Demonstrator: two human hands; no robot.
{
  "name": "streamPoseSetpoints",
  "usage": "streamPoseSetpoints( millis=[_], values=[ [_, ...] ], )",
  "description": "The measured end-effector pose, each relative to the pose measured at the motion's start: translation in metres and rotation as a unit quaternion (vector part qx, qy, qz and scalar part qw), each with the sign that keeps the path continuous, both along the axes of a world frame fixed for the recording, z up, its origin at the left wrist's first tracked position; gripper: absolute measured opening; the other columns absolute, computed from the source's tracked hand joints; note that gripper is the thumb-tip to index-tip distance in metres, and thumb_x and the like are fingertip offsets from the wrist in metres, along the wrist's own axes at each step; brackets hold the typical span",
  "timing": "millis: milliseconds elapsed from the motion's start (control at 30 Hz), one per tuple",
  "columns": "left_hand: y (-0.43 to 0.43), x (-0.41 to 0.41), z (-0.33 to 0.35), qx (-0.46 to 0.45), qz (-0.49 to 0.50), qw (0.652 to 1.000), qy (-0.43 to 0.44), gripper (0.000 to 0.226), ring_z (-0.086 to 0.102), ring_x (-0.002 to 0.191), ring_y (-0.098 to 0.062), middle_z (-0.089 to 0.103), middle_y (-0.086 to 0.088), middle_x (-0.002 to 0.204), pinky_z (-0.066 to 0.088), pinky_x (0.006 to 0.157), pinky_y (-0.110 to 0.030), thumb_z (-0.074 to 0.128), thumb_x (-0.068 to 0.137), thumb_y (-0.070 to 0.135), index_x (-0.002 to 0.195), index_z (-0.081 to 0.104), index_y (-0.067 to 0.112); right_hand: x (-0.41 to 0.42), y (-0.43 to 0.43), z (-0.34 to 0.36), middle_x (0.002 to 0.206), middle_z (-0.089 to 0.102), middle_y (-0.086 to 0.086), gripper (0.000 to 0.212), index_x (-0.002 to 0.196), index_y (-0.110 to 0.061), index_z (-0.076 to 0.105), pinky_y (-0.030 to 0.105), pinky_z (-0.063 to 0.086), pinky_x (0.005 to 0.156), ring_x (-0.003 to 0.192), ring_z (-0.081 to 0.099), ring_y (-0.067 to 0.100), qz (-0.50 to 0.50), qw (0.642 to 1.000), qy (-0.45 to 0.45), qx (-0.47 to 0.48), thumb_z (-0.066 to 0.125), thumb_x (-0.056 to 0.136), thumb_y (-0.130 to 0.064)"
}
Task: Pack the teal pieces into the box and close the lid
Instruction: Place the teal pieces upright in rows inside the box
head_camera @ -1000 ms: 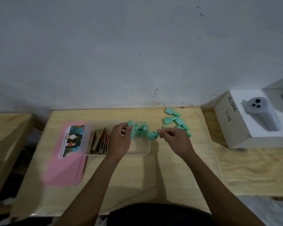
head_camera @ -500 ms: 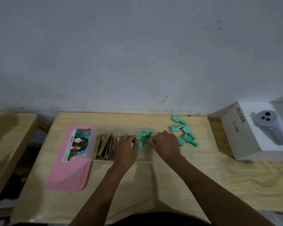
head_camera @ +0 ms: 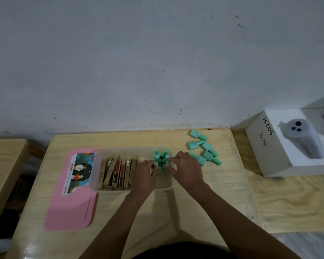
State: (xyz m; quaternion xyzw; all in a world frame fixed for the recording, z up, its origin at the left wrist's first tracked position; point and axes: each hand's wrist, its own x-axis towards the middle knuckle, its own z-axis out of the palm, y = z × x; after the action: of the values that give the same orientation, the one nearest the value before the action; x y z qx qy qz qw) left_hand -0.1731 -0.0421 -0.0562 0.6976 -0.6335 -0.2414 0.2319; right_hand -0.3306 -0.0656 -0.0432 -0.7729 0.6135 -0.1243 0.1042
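A clear plastic box [head_camera: 120, 150] stands on the wooden table, with its pink lid [head_camera: 69, 212] lying flat to its left. Several teal pieces [head_camera: 161, 156] stand upright in the box's right end. My left hand [head_camera: 144, 174] and my right hand [head_camera: 187, 169] are both over that end, fingertips pinching teal pieces among the cluster. More teal pieces [head_camera: 204, 150] lie loose on the table to the right of the box.
Flat brown and red cards [head_camera: 116, 172] stand on edge in the box's left half. A white carton [head_camera: 292, 146] with a grey device pictured on it sits at the right. A second wooden surface [head_camera: 2, 165] is at the left. A wall rises behind.
Both hands came down from above the box into its right end, bringing teal pieces in. The cluster now stands upright between my fingertips.
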Motion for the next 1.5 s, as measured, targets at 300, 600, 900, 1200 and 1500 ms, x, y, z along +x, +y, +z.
streamPoseSetpoints(
  millis=[300, 600, 900, 1200, 1500],
  values=[
    [-0.003, -0.008, -0.005, -0.024, -0.001, 0.997, -0.071, 0.022, 0.062, 0.083, -0.022, 0.069, -0.004, 0.090, 0.051, 0.072, -0.038, 0.056, 0.088, 0.024, 0.104, 0.069, 0.014, 0.001, 0.003, 0.001, 0.095, 0.065, 0.002, 0.027, 0.106, -0.022, 0.073, 0.038, 0.048, 0.070, 0.091, 0.059, 0.023, -0.012, 0.999, -0.042, 0.013, 0.064, 0.086, -0.037],
    [0.005, -0.017, 0.001, -0.057, 0.071, 0.996, -0.025, 0.028, 0.064, 0.087, -0.020, 0.070, -0.002, 0.093, 0.051, 0.075, -0.033, 0.065, 0.084, 0.021, 0.111, 0.063, 0.014, -0.026, 0.004, 0.007, 0.095, 0.066, -0.005, 0.028, 0.106, -0.027, 0.071, 0.030, 0.046, 0.069, 0.089, 0.059, 0.015, -0.019, 0.997, -0.073, -0.009, 0.064, 0.085, -0.044],
    [0.008, -0.075, 0.016, -0.185, -0.124, 0.971, -0.092, 0.022, 0.057, 0.088, -0.019, 0.065, 0.000, 0.095, 0.048, 0.074, -0.034, 0.053, 0.090, 0.024, 0.107, 0.067, 0.018, -0.146, 0.016, -0.022, 0.105, 0.065, 0.000, 0.027, 0.112, -0.029, 0.067, 0.036, 0.051, 0.078, 0.097, 0.061, 0.022, -0.293, 0.944, -0.109, 0.101, 0.062, 0.087, -0.038],
    [-0.046, -0.134, 0.006, 0.049, -0.327, 0.886, -0.326, 0.040, 0.039, 0.123, -0.028, 0.046, -0.006, 0.131, 0.037, 0.095, -0.044, 0.053, 0.088, 0.015, 0.127, 0.051, 0.018, -0.162, -0.008, -0.038, 0.114, 0.060, 0.004, 0.036, 0.123, -0.030, 0.061, 0.037, 0.050, 0.081, 0.104, 0.058, 0.023, -0.265, 0.943, -0.076, 0.187, 0.057, 0.089, -0.042],
    [-0.058, -0.137, -0.013, 0.092, -0.337, 0.874, -0.337, 0.033, 0.040, 0.121, -0.029, 0.046, -0.007, 0.126, 0.039, 0.094, -0.045, 0.050, 0.090, 0.016, 0.123, 0.056, 0.019, -0.157, -0.018, -0.044, 0.102, 0.064, -0.002, 0.028, 0.113, -0.033, 0.066, 0.035, 0.045, 0.078, 0.093, 0.061, 0.018, -0.217, 0.962, 0.004, 0.168, 0.052, 0.091, -0.044]
  ],
)
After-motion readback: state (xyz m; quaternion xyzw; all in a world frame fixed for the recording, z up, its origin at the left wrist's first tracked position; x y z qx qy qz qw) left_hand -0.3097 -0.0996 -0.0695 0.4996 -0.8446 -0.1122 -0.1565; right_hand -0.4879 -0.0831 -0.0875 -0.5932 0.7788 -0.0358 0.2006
